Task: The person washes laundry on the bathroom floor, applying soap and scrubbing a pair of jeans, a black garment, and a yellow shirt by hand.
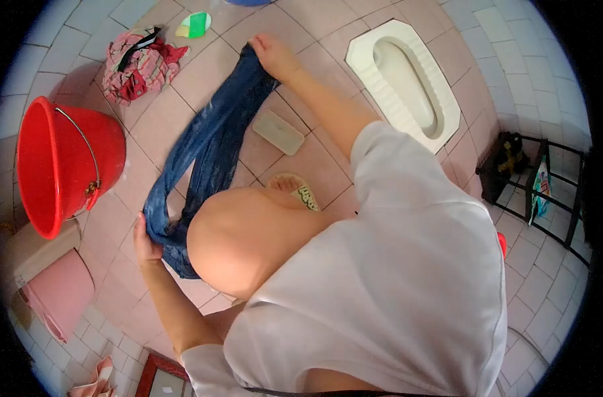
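Observation:
A pair of blue jeans (212,142) is stretched between my hands, low over the tiled floor, with a gap showing between its two legs. My right hand (275,56) grips the far, narrower end. Closed at the near edge, my left hand (147,243) holds the cloth close to my bent knee, which hides part of it. Beside the jeans, a pale rectangular block (279,132) lies on the floor; its kind is unclear. My slippered foot (295,188) is just past it.
A red bucket (109,149) stands at left, above a pink container (60,291). Bundled pink clothes (139,69) and a green bar (197,25) on a pale dish lie farther off. A squat toilet (384,83) and black rack (545,192) are at right.

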A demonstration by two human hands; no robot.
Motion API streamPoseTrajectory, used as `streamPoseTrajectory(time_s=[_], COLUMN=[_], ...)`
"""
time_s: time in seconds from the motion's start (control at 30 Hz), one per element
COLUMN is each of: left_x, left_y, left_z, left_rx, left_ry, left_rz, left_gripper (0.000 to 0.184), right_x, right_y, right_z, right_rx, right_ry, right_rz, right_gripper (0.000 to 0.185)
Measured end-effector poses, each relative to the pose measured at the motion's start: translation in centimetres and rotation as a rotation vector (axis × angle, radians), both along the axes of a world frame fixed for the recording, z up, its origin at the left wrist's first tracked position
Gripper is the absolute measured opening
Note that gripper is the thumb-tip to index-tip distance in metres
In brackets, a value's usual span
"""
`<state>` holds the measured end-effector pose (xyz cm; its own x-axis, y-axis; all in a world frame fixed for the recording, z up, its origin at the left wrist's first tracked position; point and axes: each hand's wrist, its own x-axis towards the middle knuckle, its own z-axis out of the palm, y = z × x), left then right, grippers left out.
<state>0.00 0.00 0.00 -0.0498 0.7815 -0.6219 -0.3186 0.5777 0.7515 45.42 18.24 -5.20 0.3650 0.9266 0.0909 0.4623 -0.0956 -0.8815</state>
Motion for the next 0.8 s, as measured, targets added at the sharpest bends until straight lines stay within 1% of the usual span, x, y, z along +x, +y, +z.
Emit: streamPoseTrajectory(time_s=[0.07,0.1,0.13,0.17,0.2,0.23,0.3,0.33,0.37,0.4,0.43,0.47,0.5,0.53,0.57,0.6,0.63,0.67,0.7,0.73,0.77,0.8], left_x=[-0.3,1.0,0.8,1.1,1.6,2.6,4.9,6.3,7.2,6.7,7.8,9.2,9.1,11.1,10.4,9.5,8.7,9.3,10.9,11.5,10.6,9.4], left_y=[0.1,-2.7,-1.9,-1.3,-0.8,-0.3,0.0,0.0,0.1,-0.1,-0.6,-1.1,-2.0,-2.0,-2.5,-3.6,-4.3,-3.8,-2.8,-2.3,-2.8,-3.5], left_z=[-0.3,-1.0,0.0,0.8,1.6,2.0,2.5,3.1,3.4,1.3,0.4,-0.7,-3.5,-1.1,-3.3,-7.3,-9.5,-8.1,-5.1,-3.3,-4.7,-7.2], left_rx=[-0.053,-0.129,-0.105,-0.089,-0.071,-0.064,-0.019,-0.035,-0.048,-0.036,-0.025,-0.070,0.132,0.097,0.086,0.153,0.218,0.204,0.054,-0.093,-0.097,-0.002], left_ry=[0.041,0.001,0.050,0.092,0.128,0.126,0.225,0.298,0.373,0.308,0.314,0.404,0.351,0.535,0.545,0.688,0.830,0.841,0.804,0.763,0.772,0.861], left_rz=[-0.103,-0.101,-0.119,-0.139,-0.118,-0.119,-0.287,-0.330,-0.373,-0.436,-0.488,-0.542,-0.648,-0.749,-0.734,-0.796,-0.859,-0.847,-0.887,-0.920,-0.906,-0.924], left_gripper=[0.038,0.038,0.036,0.033,0.029,0.029,0.025,0.024,0.023,0.021,0.021,0.025,0.028,0.034,0.034,0.038,0.042,0.042,0.045,0.047,0.047,0.047], right_x=[0.9,2.8,2.8,2.8,2.5,2.9,3.8,3.6,4.3,4.9,5.7,7.0,7.7,7.8,7.6,6.8,5.6,4.5,3.4,2.5,1.6,0.9], right_y=[0.9,-1.4,0.1,1.2,2.0,2.4,2.5,0.8,0.1,-0.9,-1.8,-3.3,-4.3,-5.0,-5.7,-5.9,-5.8,-5.5,-5.2,-4.7,-4.4,-4.1], right_z=[0.9,-0.1,-1.0,-1.9,-2.9,-2.8,-2.4,0.1,-0.2,-0.9,-2.0,-6.6,-10.9,-12.0,-12.6,-13.0,-12.4,-10.7,-9.2,-8.7,-8.2,-7.8], right_rx=[-0.067,-0.148,-0.213,-0.285,-0.220,-0.214,-0.129,-0.132,-0.131,-0.265,-0.399,-0.376,-0.350,-0.352,-0.224,-0.094,-0.097,-0.033,0.034,0.020,0.028,-0.014], right_ry=[-0.140,-0.164,-0.341,-0.524,-0.534,-0.538,-0.272,-0.105,-0.099,-0.122,-0.147,-0.158,-0.164,-0.157,-0.163,-0.166,-0.155,-0.215,-0.274,-0.388,-0.380,-0.583], right_rz=[0.290,0.299,0.332,0.361,0.291,0.287,0.076,0.023,0.020,-0.036,-0.088,-0.160,-0.224,-0.209,-0.234,-0.256,-0.237,-0.100,0.036,0.118,0.129,0.140], right_gripper=[0.047,0.047,0.035,0.036,0.041,0.041,0.043,0.033,0.033,0.027,0.024,0.024,0.025,0.025,0.028,0.031,0.031,0.034,0.037,0.044,0.044,0.046])
